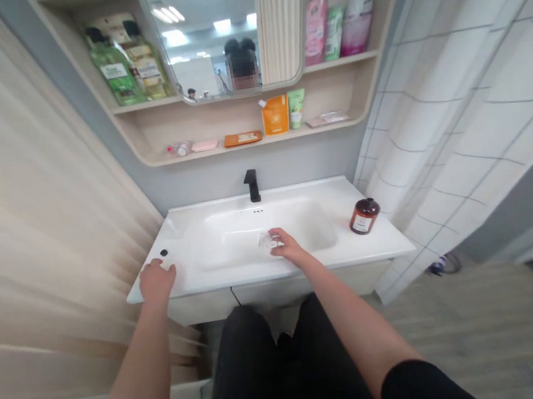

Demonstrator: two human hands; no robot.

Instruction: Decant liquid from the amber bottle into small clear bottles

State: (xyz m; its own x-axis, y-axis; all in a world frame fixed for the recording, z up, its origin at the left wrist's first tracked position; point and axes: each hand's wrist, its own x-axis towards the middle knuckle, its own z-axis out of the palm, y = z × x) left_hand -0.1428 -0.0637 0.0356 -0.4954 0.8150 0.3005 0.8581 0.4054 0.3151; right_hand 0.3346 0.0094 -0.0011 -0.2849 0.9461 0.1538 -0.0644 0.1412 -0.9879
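Note:
My right hand [288,248] is over the front of the white sink basin [311,226], its fingers closed around a small clear, whitish object [267,242]. Its exact kind cannot be made out. Above the left end of the countertop [187,276] is my left hand [157,281], fingers bent and thumb held apart, with nothing seen in it. Just beyond those fingertips lies a small round black piece [163,252]. I cannot tell whether the left fingers touch the counter.
Behind the basin rises a black faucet [253,186]. A brown bottle [364,216] stands on the counter at right. The wall shelf [208,151] above holds an orange pouch [276,115], a green tube [296,108] and several bottles. A curtain [43,194] hangs at left.

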